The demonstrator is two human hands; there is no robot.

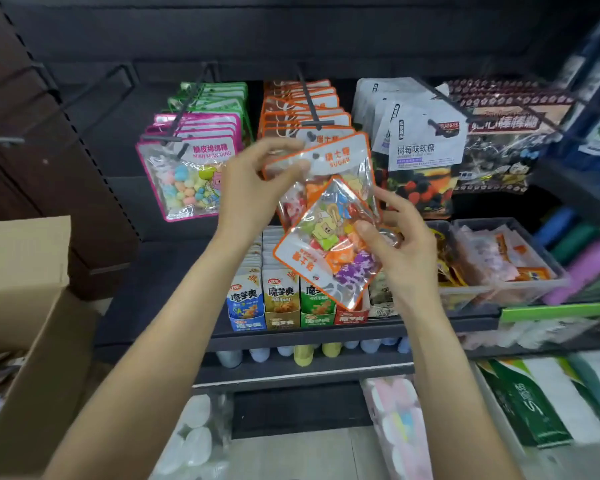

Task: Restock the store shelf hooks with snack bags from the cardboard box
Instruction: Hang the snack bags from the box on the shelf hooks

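My left hand (257, 181) pinches the top left corner of an orange-edged clear candy bag (329, 161), held upright just below the tip of the middle shelf hook (309, 102). A second orange-edged bag (336, 244) hangs upside down and tilted in my right hand (399, 244), which grips its right edge. The second bag overlaps the lower half of the first. Several more orange-edged bags (302, 109) hang in a row on that hook. The cardboard box (18, 306) stands open at the lower left.
Pink and green bags (194, 168) hang on the hook to the left, white and dark bags (426, 147) to the right. Two bare hooks (94, 88) stick out at the far left. Small snack cartons (281, 299) and clear bins (499, 258) fill the shelf below.
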